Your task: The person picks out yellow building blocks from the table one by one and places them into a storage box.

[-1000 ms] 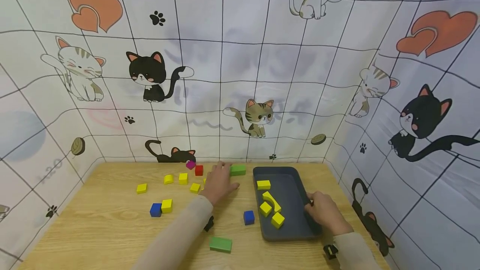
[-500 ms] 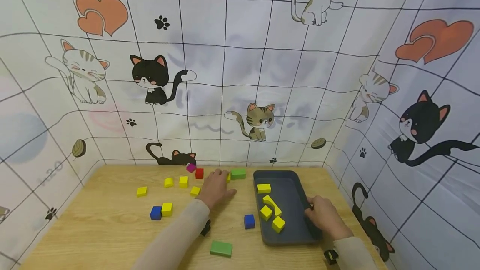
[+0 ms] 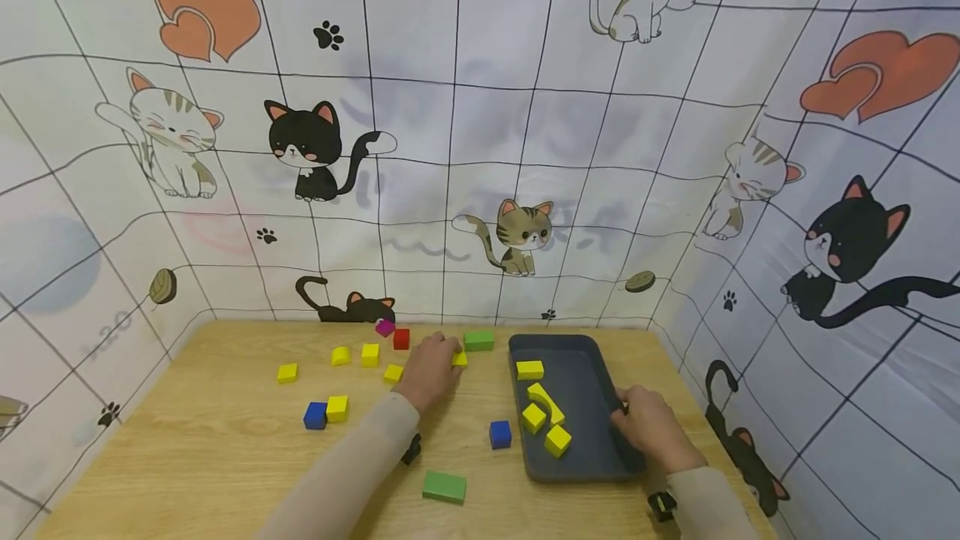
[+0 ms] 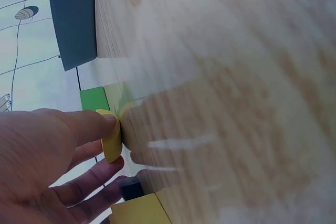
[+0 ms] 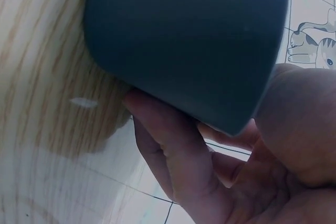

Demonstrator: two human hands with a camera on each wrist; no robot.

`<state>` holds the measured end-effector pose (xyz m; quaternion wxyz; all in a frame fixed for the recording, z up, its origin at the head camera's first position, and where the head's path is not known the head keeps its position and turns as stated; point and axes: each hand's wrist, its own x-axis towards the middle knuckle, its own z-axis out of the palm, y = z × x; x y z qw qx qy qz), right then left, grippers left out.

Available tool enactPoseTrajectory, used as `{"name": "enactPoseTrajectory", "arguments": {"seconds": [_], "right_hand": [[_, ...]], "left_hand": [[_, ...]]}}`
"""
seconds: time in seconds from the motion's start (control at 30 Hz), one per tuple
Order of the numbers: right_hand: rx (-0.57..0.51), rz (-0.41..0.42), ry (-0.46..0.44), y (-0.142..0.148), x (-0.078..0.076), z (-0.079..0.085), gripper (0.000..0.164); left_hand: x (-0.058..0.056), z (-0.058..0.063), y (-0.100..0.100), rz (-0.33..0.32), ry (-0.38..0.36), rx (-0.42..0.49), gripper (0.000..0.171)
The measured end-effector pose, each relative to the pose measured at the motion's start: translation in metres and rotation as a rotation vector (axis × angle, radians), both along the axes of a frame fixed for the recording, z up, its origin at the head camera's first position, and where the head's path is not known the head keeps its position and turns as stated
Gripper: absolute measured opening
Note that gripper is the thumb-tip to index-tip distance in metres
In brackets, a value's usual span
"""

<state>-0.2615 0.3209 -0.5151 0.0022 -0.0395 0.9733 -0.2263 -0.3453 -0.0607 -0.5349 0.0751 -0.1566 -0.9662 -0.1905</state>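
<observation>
My left hand (image 3: 431, 369) pinches a yellow block (image 4: 111, 142) with a rounded edge between thumb and fingers, low at the table's back. In the head view the fingers cover most of that block. Just beyond it lies a green rectangular block (image 3: 479, 341). My right hand (image 3: 651, 426) grips the right rim of a dark grey tray (image 3: 588, 407), with the thumb over the edge and fingers underneath in the right wrist view. Inside the tray's left half are several yellow pieces, including a curved yellow block (image 3: 546, 403) and a yellow cube (image 3: 558, 441).
Left of my left hand lie a red cube (image 3: 402, 339), a purple block (image 3: 385, 327) and several yellow blocks. A blue cube (image 3: 316, 416) touches a yellow cube (image 3: 337, 408). Another blue cube (image 3: 500, 434) sits beside the tray; a green block (image 3: 444, 487) lies near the front.
My left hand has drawn slightly back and left from the green block at the back, and the yellow block shows at its fingertips. The right hand and tray have stayed in place.
</observation>
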Motion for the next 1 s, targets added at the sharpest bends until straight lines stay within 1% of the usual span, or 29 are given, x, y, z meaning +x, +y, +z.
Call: {"name": "enactPoseTrajectory", "arguments": {"seconds": [0.23, 0.47, 0.73, 0.83, 1.0], "right_hand": [[-0.005, -0.002, -0.010, 0.000, 0.000, 0.003, 0.052], [-0.002, 0.006, 0.012, 0.000, 0.001, 0.003, 0.051], [-0.001, 0.016, 0.003, 0.001, -0.001, 0.002, 0.051], [-0.004, 0.022, 0.002, 0.002, -0.002, 0.002, 0.051], [-0.024, 0.030, -0.010, 0.004, -0.002, 0.002, 0.050]], "left_hand": [[0.002, 0.002, 0.000, -0.022, 0.047, -0.015, 0.032], [0.006, 0.002, -0.001, -0.034, 0.033, 0.005, 0.032], [0.013, 0.004, 0.000, -0.038, 0.029, 0.068, 0.031], [0.015, 0.005, 0.002, -0.057, 0.025, 0.082, 0.030], [0.021, 0.009, 0.007, -0.111, 0.032, 0.113, 0.033]]}}
